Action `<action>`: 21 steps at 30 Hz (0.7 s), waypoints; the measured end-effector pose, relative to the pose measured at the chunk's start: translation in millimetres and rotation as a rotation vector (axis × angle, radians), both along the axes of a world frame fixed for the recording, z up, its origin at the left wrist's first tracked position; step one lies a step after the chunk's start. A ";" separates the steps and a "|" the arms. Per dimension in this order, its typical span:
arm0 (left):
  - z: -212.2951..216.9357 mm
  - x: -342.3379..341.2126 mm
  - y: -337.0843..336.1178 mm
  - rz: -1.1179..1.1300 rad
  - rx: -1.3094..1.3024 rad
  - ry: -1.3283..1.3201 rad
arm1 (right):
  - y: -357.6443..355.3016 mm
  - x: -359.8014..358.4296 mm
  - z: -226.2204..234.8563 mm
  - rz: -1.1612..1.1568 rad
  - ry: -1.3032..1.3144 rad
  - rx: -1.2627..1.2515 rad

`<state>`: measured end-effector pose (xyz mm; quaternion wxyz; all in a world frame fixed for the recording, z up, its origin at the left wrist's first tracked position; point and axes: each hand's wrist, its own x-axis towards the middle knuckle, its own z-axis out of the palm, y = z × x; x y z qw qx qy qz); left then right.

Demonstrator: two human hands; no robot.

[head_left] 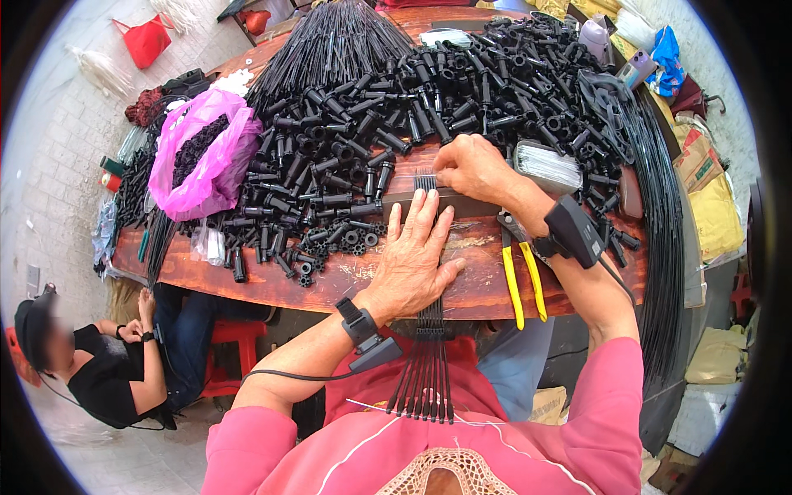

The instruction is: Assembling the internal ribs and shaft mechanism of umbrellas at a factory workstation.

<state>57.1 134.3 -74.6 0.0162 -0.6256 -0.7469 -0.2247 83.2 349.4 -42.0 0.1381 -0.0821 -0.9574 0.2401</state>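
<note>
My left hand [412, 260] lies flat with fingers spread over a row of thin black rods [431, 318]. The rods run from a dark block [472, 204] over the table's near edge and fan out above my lap, with knobbed ends. At their far ends, just beyond the block, my right hand [474, 169] is closed in a pinch. What it pinches is too small to make out. Right of the block lie yellow-handled pliers [520, 272]. A clear box of thin silvery pins [549, 167] stands beside my right wrist.
Black tubular plastic parts [322, 165] heap across the wooden table [363, 285]. Long black rods [334, 45] lie at the back, more [660, 272] hang over the right edge. A pink plastic bag [202, 157] stands left. Someone [107, 363] sits at lower left near a red stool [235, 351].
</note>
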 end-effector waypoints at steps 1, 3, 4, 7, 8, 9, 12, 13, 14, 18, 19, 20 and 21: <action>-0.3 0.0 0.0 0.000 0.003 0.001 | 2.1 5.1 1.0 -0.019 0.081 0.000; -0.6 -0.8 -0.8 0.001 0.012 0.000 | 20.3 22.3 15.4 -0.053 0.085 0.027; 0.2 -1.1 -2.3 -0.023 0.002 -0.007 | 34.9 31.9 21.0 -0.113 0.086 0.074; -1.1 -2.2 -4.3 -0.064 -0.010 0.003 | 69.4 69.3 31.8 -0.351 0.035 0.293; -1.1 -1.4 -4.1 -0.079 -0.019 0.026 | 77.0 80.5 30.6 -0.413 -0.027 0.319; -0.9 -1.2 -3.7 -0.079 -0.015 0.025 | 80.0 87.1 32.0 -0.470 -0.085 0.342; -0.2 0.1 -3.3 -0.054 -0.021 0.048 | 82.8 100.1 32.5 -0.436 -0.163 0.377; -0.2 1.1 -3.0 -0.047 -0.020 0.049 | 83.6 100.6 33.2 -0.433 -0.160 0.377; -0.1 1.7 -3.1 -0.039 -0.020 0.051 | 84.2 100.7 33.6 -0.429 -0.168 0.373; -0.5 1.9 -3.9 -0.025 -0.020 0.060 | 90.6 101.6 32.4 -0.351 -0.124 0.326; -1.3 1.3 -4.5 -0.023 -0.009 0.057 | 91.6 100.8 31.5 -0.350 -0.124 0.325; -1.9 1.3 -4.9 -0.021 0.002 0.053 | 92.5 100.1 30.5 -0.345 -0.142 0.340; -1.9 2.1 -5.5 -0.020 0.000 0.052 | 93.1 99.2 28.7 -0.339 -0.161 0.354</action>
